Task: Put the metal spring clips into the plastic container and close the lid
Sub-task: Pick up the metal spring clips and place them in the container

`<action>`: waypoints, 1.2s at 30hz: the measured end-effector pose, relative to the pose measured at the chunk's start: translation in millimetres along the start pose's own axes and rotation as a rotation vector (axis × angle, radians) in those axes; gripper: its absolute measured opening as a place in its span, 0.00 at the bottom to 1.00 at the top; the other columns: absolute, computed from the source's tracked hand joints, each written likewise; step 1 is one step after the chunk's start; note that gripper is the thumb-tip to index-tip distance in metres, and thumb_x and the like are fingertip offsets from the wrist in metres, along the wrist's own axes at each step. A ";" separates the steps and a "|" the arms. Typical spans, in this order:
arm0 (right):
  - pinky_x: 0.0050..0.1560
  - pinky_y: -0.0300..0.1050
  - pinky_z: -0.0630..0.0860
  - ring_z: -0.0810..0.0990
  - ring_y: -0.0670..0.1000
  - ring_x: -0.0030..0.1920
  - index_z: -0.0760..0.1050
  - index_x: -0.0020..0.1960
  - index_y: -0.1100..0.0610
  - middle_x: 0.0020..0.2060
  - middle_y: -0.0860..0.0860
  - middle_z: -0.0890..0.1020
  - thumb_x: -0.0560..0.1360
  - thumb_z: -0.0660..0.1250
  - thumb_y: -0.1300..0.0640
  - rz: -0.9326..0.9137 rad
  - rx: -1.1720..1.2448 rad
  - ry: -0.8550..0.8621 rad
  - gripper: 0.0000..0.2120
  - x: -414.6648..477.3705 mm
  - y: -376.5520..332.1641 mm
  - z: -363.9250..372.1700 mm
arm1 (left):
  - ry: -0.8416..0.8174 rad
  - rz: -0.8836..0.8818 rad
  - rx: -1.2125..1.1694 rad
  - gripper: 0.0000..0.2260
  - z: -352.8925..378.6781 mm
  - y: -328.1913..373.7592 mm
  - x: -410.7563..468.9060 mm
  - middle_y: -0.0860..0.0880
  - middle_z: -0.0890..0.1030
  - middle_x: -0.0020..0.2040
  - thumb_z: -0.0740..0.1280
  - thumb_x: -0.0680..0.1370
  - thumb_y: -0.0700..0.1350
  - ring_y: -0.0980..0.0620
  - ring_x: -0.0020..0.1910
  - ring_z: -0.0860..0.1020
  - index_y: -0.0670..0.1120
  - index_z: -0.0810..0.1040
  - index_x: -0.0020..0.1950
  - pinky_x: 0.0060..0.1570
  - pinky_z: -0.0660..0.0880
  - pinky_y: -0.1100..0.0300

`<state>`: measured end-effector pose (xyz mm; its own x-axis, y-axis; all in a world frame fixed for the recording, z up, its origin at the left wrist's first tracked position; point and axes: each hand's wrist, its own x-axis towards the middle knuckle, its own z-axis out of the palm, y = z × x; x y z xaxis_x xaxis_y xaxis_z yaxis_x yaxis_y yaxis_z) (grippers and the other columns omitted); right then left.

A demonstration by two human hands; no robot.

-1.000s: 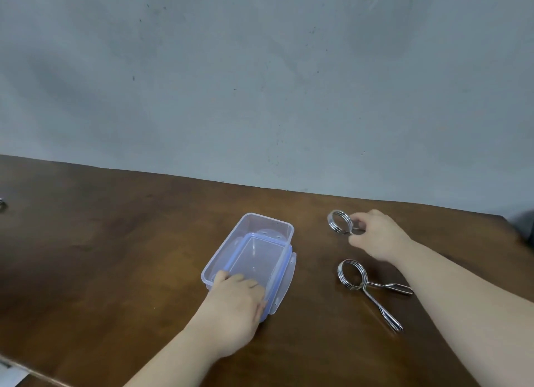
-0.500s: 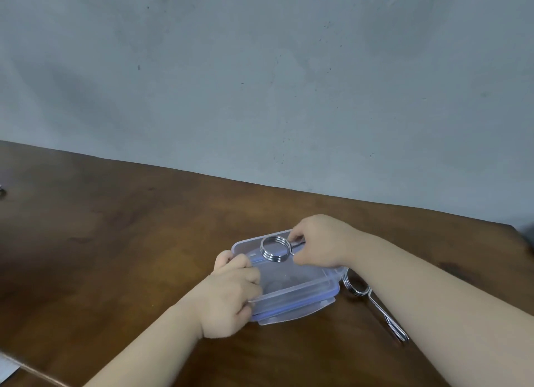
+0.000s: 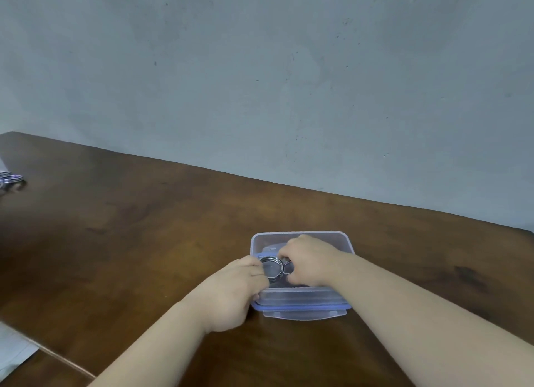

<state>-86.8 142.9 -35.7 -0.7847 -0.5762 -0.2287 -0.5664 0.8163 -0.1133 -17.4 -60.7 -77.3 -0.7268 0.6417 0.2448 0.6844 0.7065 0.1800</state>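
Note:
A clear plastic container (image 3: 300, 237) with a blue-edged rim sits on the brown wooden table, its lid (image 3: 303, 311) lying under or just in front of it. My left hand (image 3: 234, 292) grips the container's left wall. My right hand (image 3: 310, 261) reaches in over the open top and pinches the handles of a metal spring clip (image 3: 271, 268). The clip's coiled ring hangs just inside the left end of the container, next to my left fingers. The second clip is hidden behind my right forearm or out of sight.
More metal rings (image 3: 10, 178) lie at the table's far left edge. A grey wall rises behind the table. The table's near edge (image 3: 66, 363) runs at the lower left, with a pale sheet (image 3: 11, 349) below it.
My right hand picked up one clip from the table's right side, carried it left over the container and lowered it inside. My left hand turned the container and holds it. The view shifted left.

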 end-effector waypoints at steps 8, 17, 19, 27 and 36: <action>0.59 0.52 0.77 0.78 0.48 0.58 0.81 0.62 0.48 0.59 0.43 0.82 0.79 0.66 0.46 0.030 0.210 0.155 0.14 -31.1 13.1 -16.3 | 0.166 -0.094 0.052 0.04 7.4 8.4 -8.7 0.49 0.75 0.56 0.64 0.74 0.42 0.45 0.67 0.69 0.48 0.78 0.42 0.65 0.71 0.51; 0.54 0.42 0.72 0.75 0.39 0.51 0.82 0.58 0.48 0.50 0.38 0.81 0.77 0.70 0.54 0.392 0.448 0.653 0.10 -132.7 82.3 2.8 | 0.152 -0.332 -0.237 0.12 29.9 12.2 -10.1 0.60 0.56 0.78 0.63 0.80 0.52 0.58 0.60 0.76 0.51 0.69 0.38 0.49 0.75 0.56; 0.63 0.45 0.70 0.72 0.46 0.64 0.75 0.69 0.48 0.63 0.44 0.80 0.74 0.72 0.45 0.478 0.371 0.472 0.25 -149.3 94.9 22.5 | 0.182 -0.313 -0.237 0.12 34.4 10.5 -7.9 0.57 0.56 0.80 0.64 0.80 0.49 0.60 0.60 0.75 0.50 0.69 0.39 0.47 0.75 0.57; 0.70 0.50 0.68 0.66 0.51 0.72 0.63 0.79 0.49 0.71 0.45 0.71 0.69 0.69 0.35 0.587 0.221 0.183 0.42 -163.6 111.9 65.0 | 0.253 -0.277 -0.381 0.15 31.2 24.5 1.4 0.61 0.47 0.82 0.65 0.81 0.45 0.59 0.63 0.71 0.60 0.70 0.37 0.49 0.78 0.46; 0.50 0.41 0.75 0.80 0.43 0.48 0.81 0.50 0.38 0.51 0.46 0.81 0.68 0.75 0.53 0.630 0.553 0.410 0.13 -187.0 125.3 37.8 | 0.275 -0.291 -0.521 0.23 21.8 46.1 9.3 0.51 0.49 0.81 0.67 0.81 0.41 0.82 0.68 0.46 0.72 0.72 0.40 0.52 0.75 0.53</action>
<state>-1.6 354.4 -43.7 -0.9937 0.0966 -0.0570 0.1120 0.8258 -0.5527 6.1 -15.5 -87.5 -0.8926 0.2977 0.3387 0.4506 0.5587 0.6963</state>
